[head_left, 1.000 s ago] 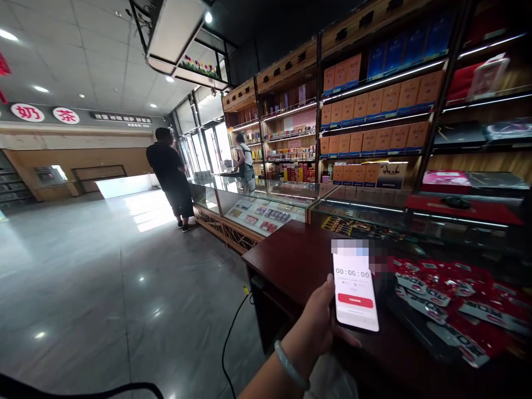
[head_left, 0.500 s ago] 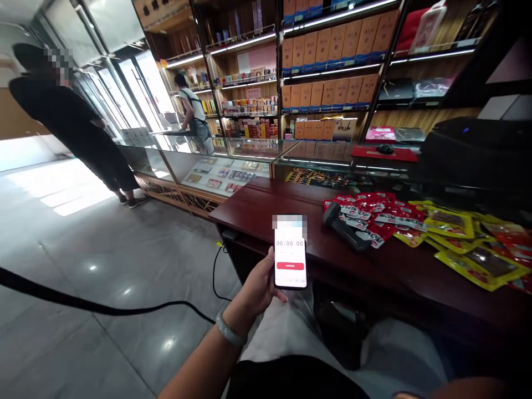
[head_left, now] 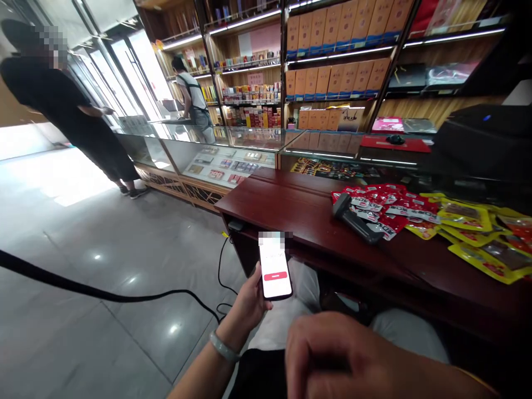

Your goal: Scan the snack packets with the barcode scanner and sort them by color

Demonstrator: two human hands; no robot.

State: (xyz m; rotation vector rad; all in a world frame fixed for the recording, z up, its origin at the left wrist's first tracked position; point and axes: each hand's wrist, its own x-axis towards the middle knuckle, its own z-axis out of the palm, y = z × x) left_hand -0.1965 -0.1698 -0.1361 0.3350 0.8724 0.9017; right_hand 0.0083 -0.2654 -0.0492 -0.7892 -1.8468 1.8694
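Holding the phone (head_left: 275, 269) lower now, the left hand (head_left: 249, 299) grips it, while the right hand (head_left: 344, 354), fingers loosely curled and empty, has come in at the bottom.

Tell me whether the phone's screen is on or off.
On. The phone, held in the left hand, shows a lit white screen with a red button; the text above it is too blurred to read.
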